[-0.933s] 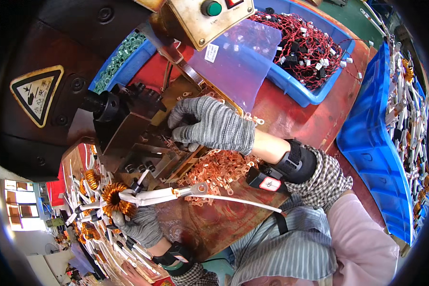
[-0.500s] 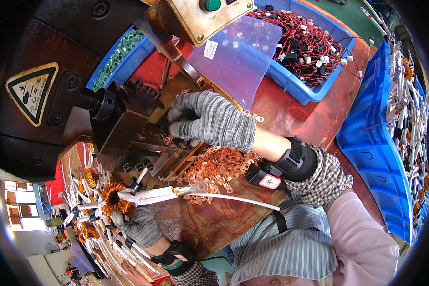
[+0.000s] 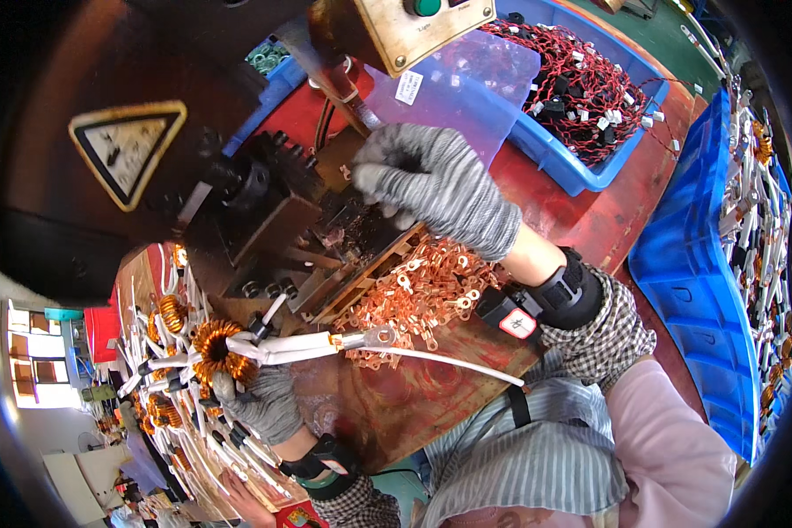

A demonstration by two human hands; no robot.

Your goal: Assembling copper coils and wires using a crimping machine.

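My left hand (image 3: pixel 260 403), in a grey knit glove, is closed around a copper-wound ring coil (image 3: pixel 218 352). White-sleeved leads (image 3: pixel 295 349) run from the coil to the right, and a metal ring terminal (image 3: pixel 378 337) sits on their end. Over the right side of the press tooling (image 3: pixel 268 224) is my right hand (image 3: pixel 436 180), also gloved. Its fingers are curled together in a pinch, and what lies between them, if anything, is hidden. A small copper piece shows just beside the fingertips. Below this hand lies a heap of copper terminals (image 3: pixel 414 286).
A blue bin (image 3: pixel 581 180) of red-and-black wires stands at the far right, a purple sheet (image 3: pixel 466 79) against it. Further right is a tilted blue crate (image 3: pixel 691 264). More coils (image 3: pixel 163 409) lie at left. A control box (image 3: pixel 405 31) overhangs the back. Another person's hand (image 3: pixel 246 500) shows lower left.
My right hand has moved up and right, away from the press tooling. The view has shifted slightly. My left hand keeps its hold on the coil.
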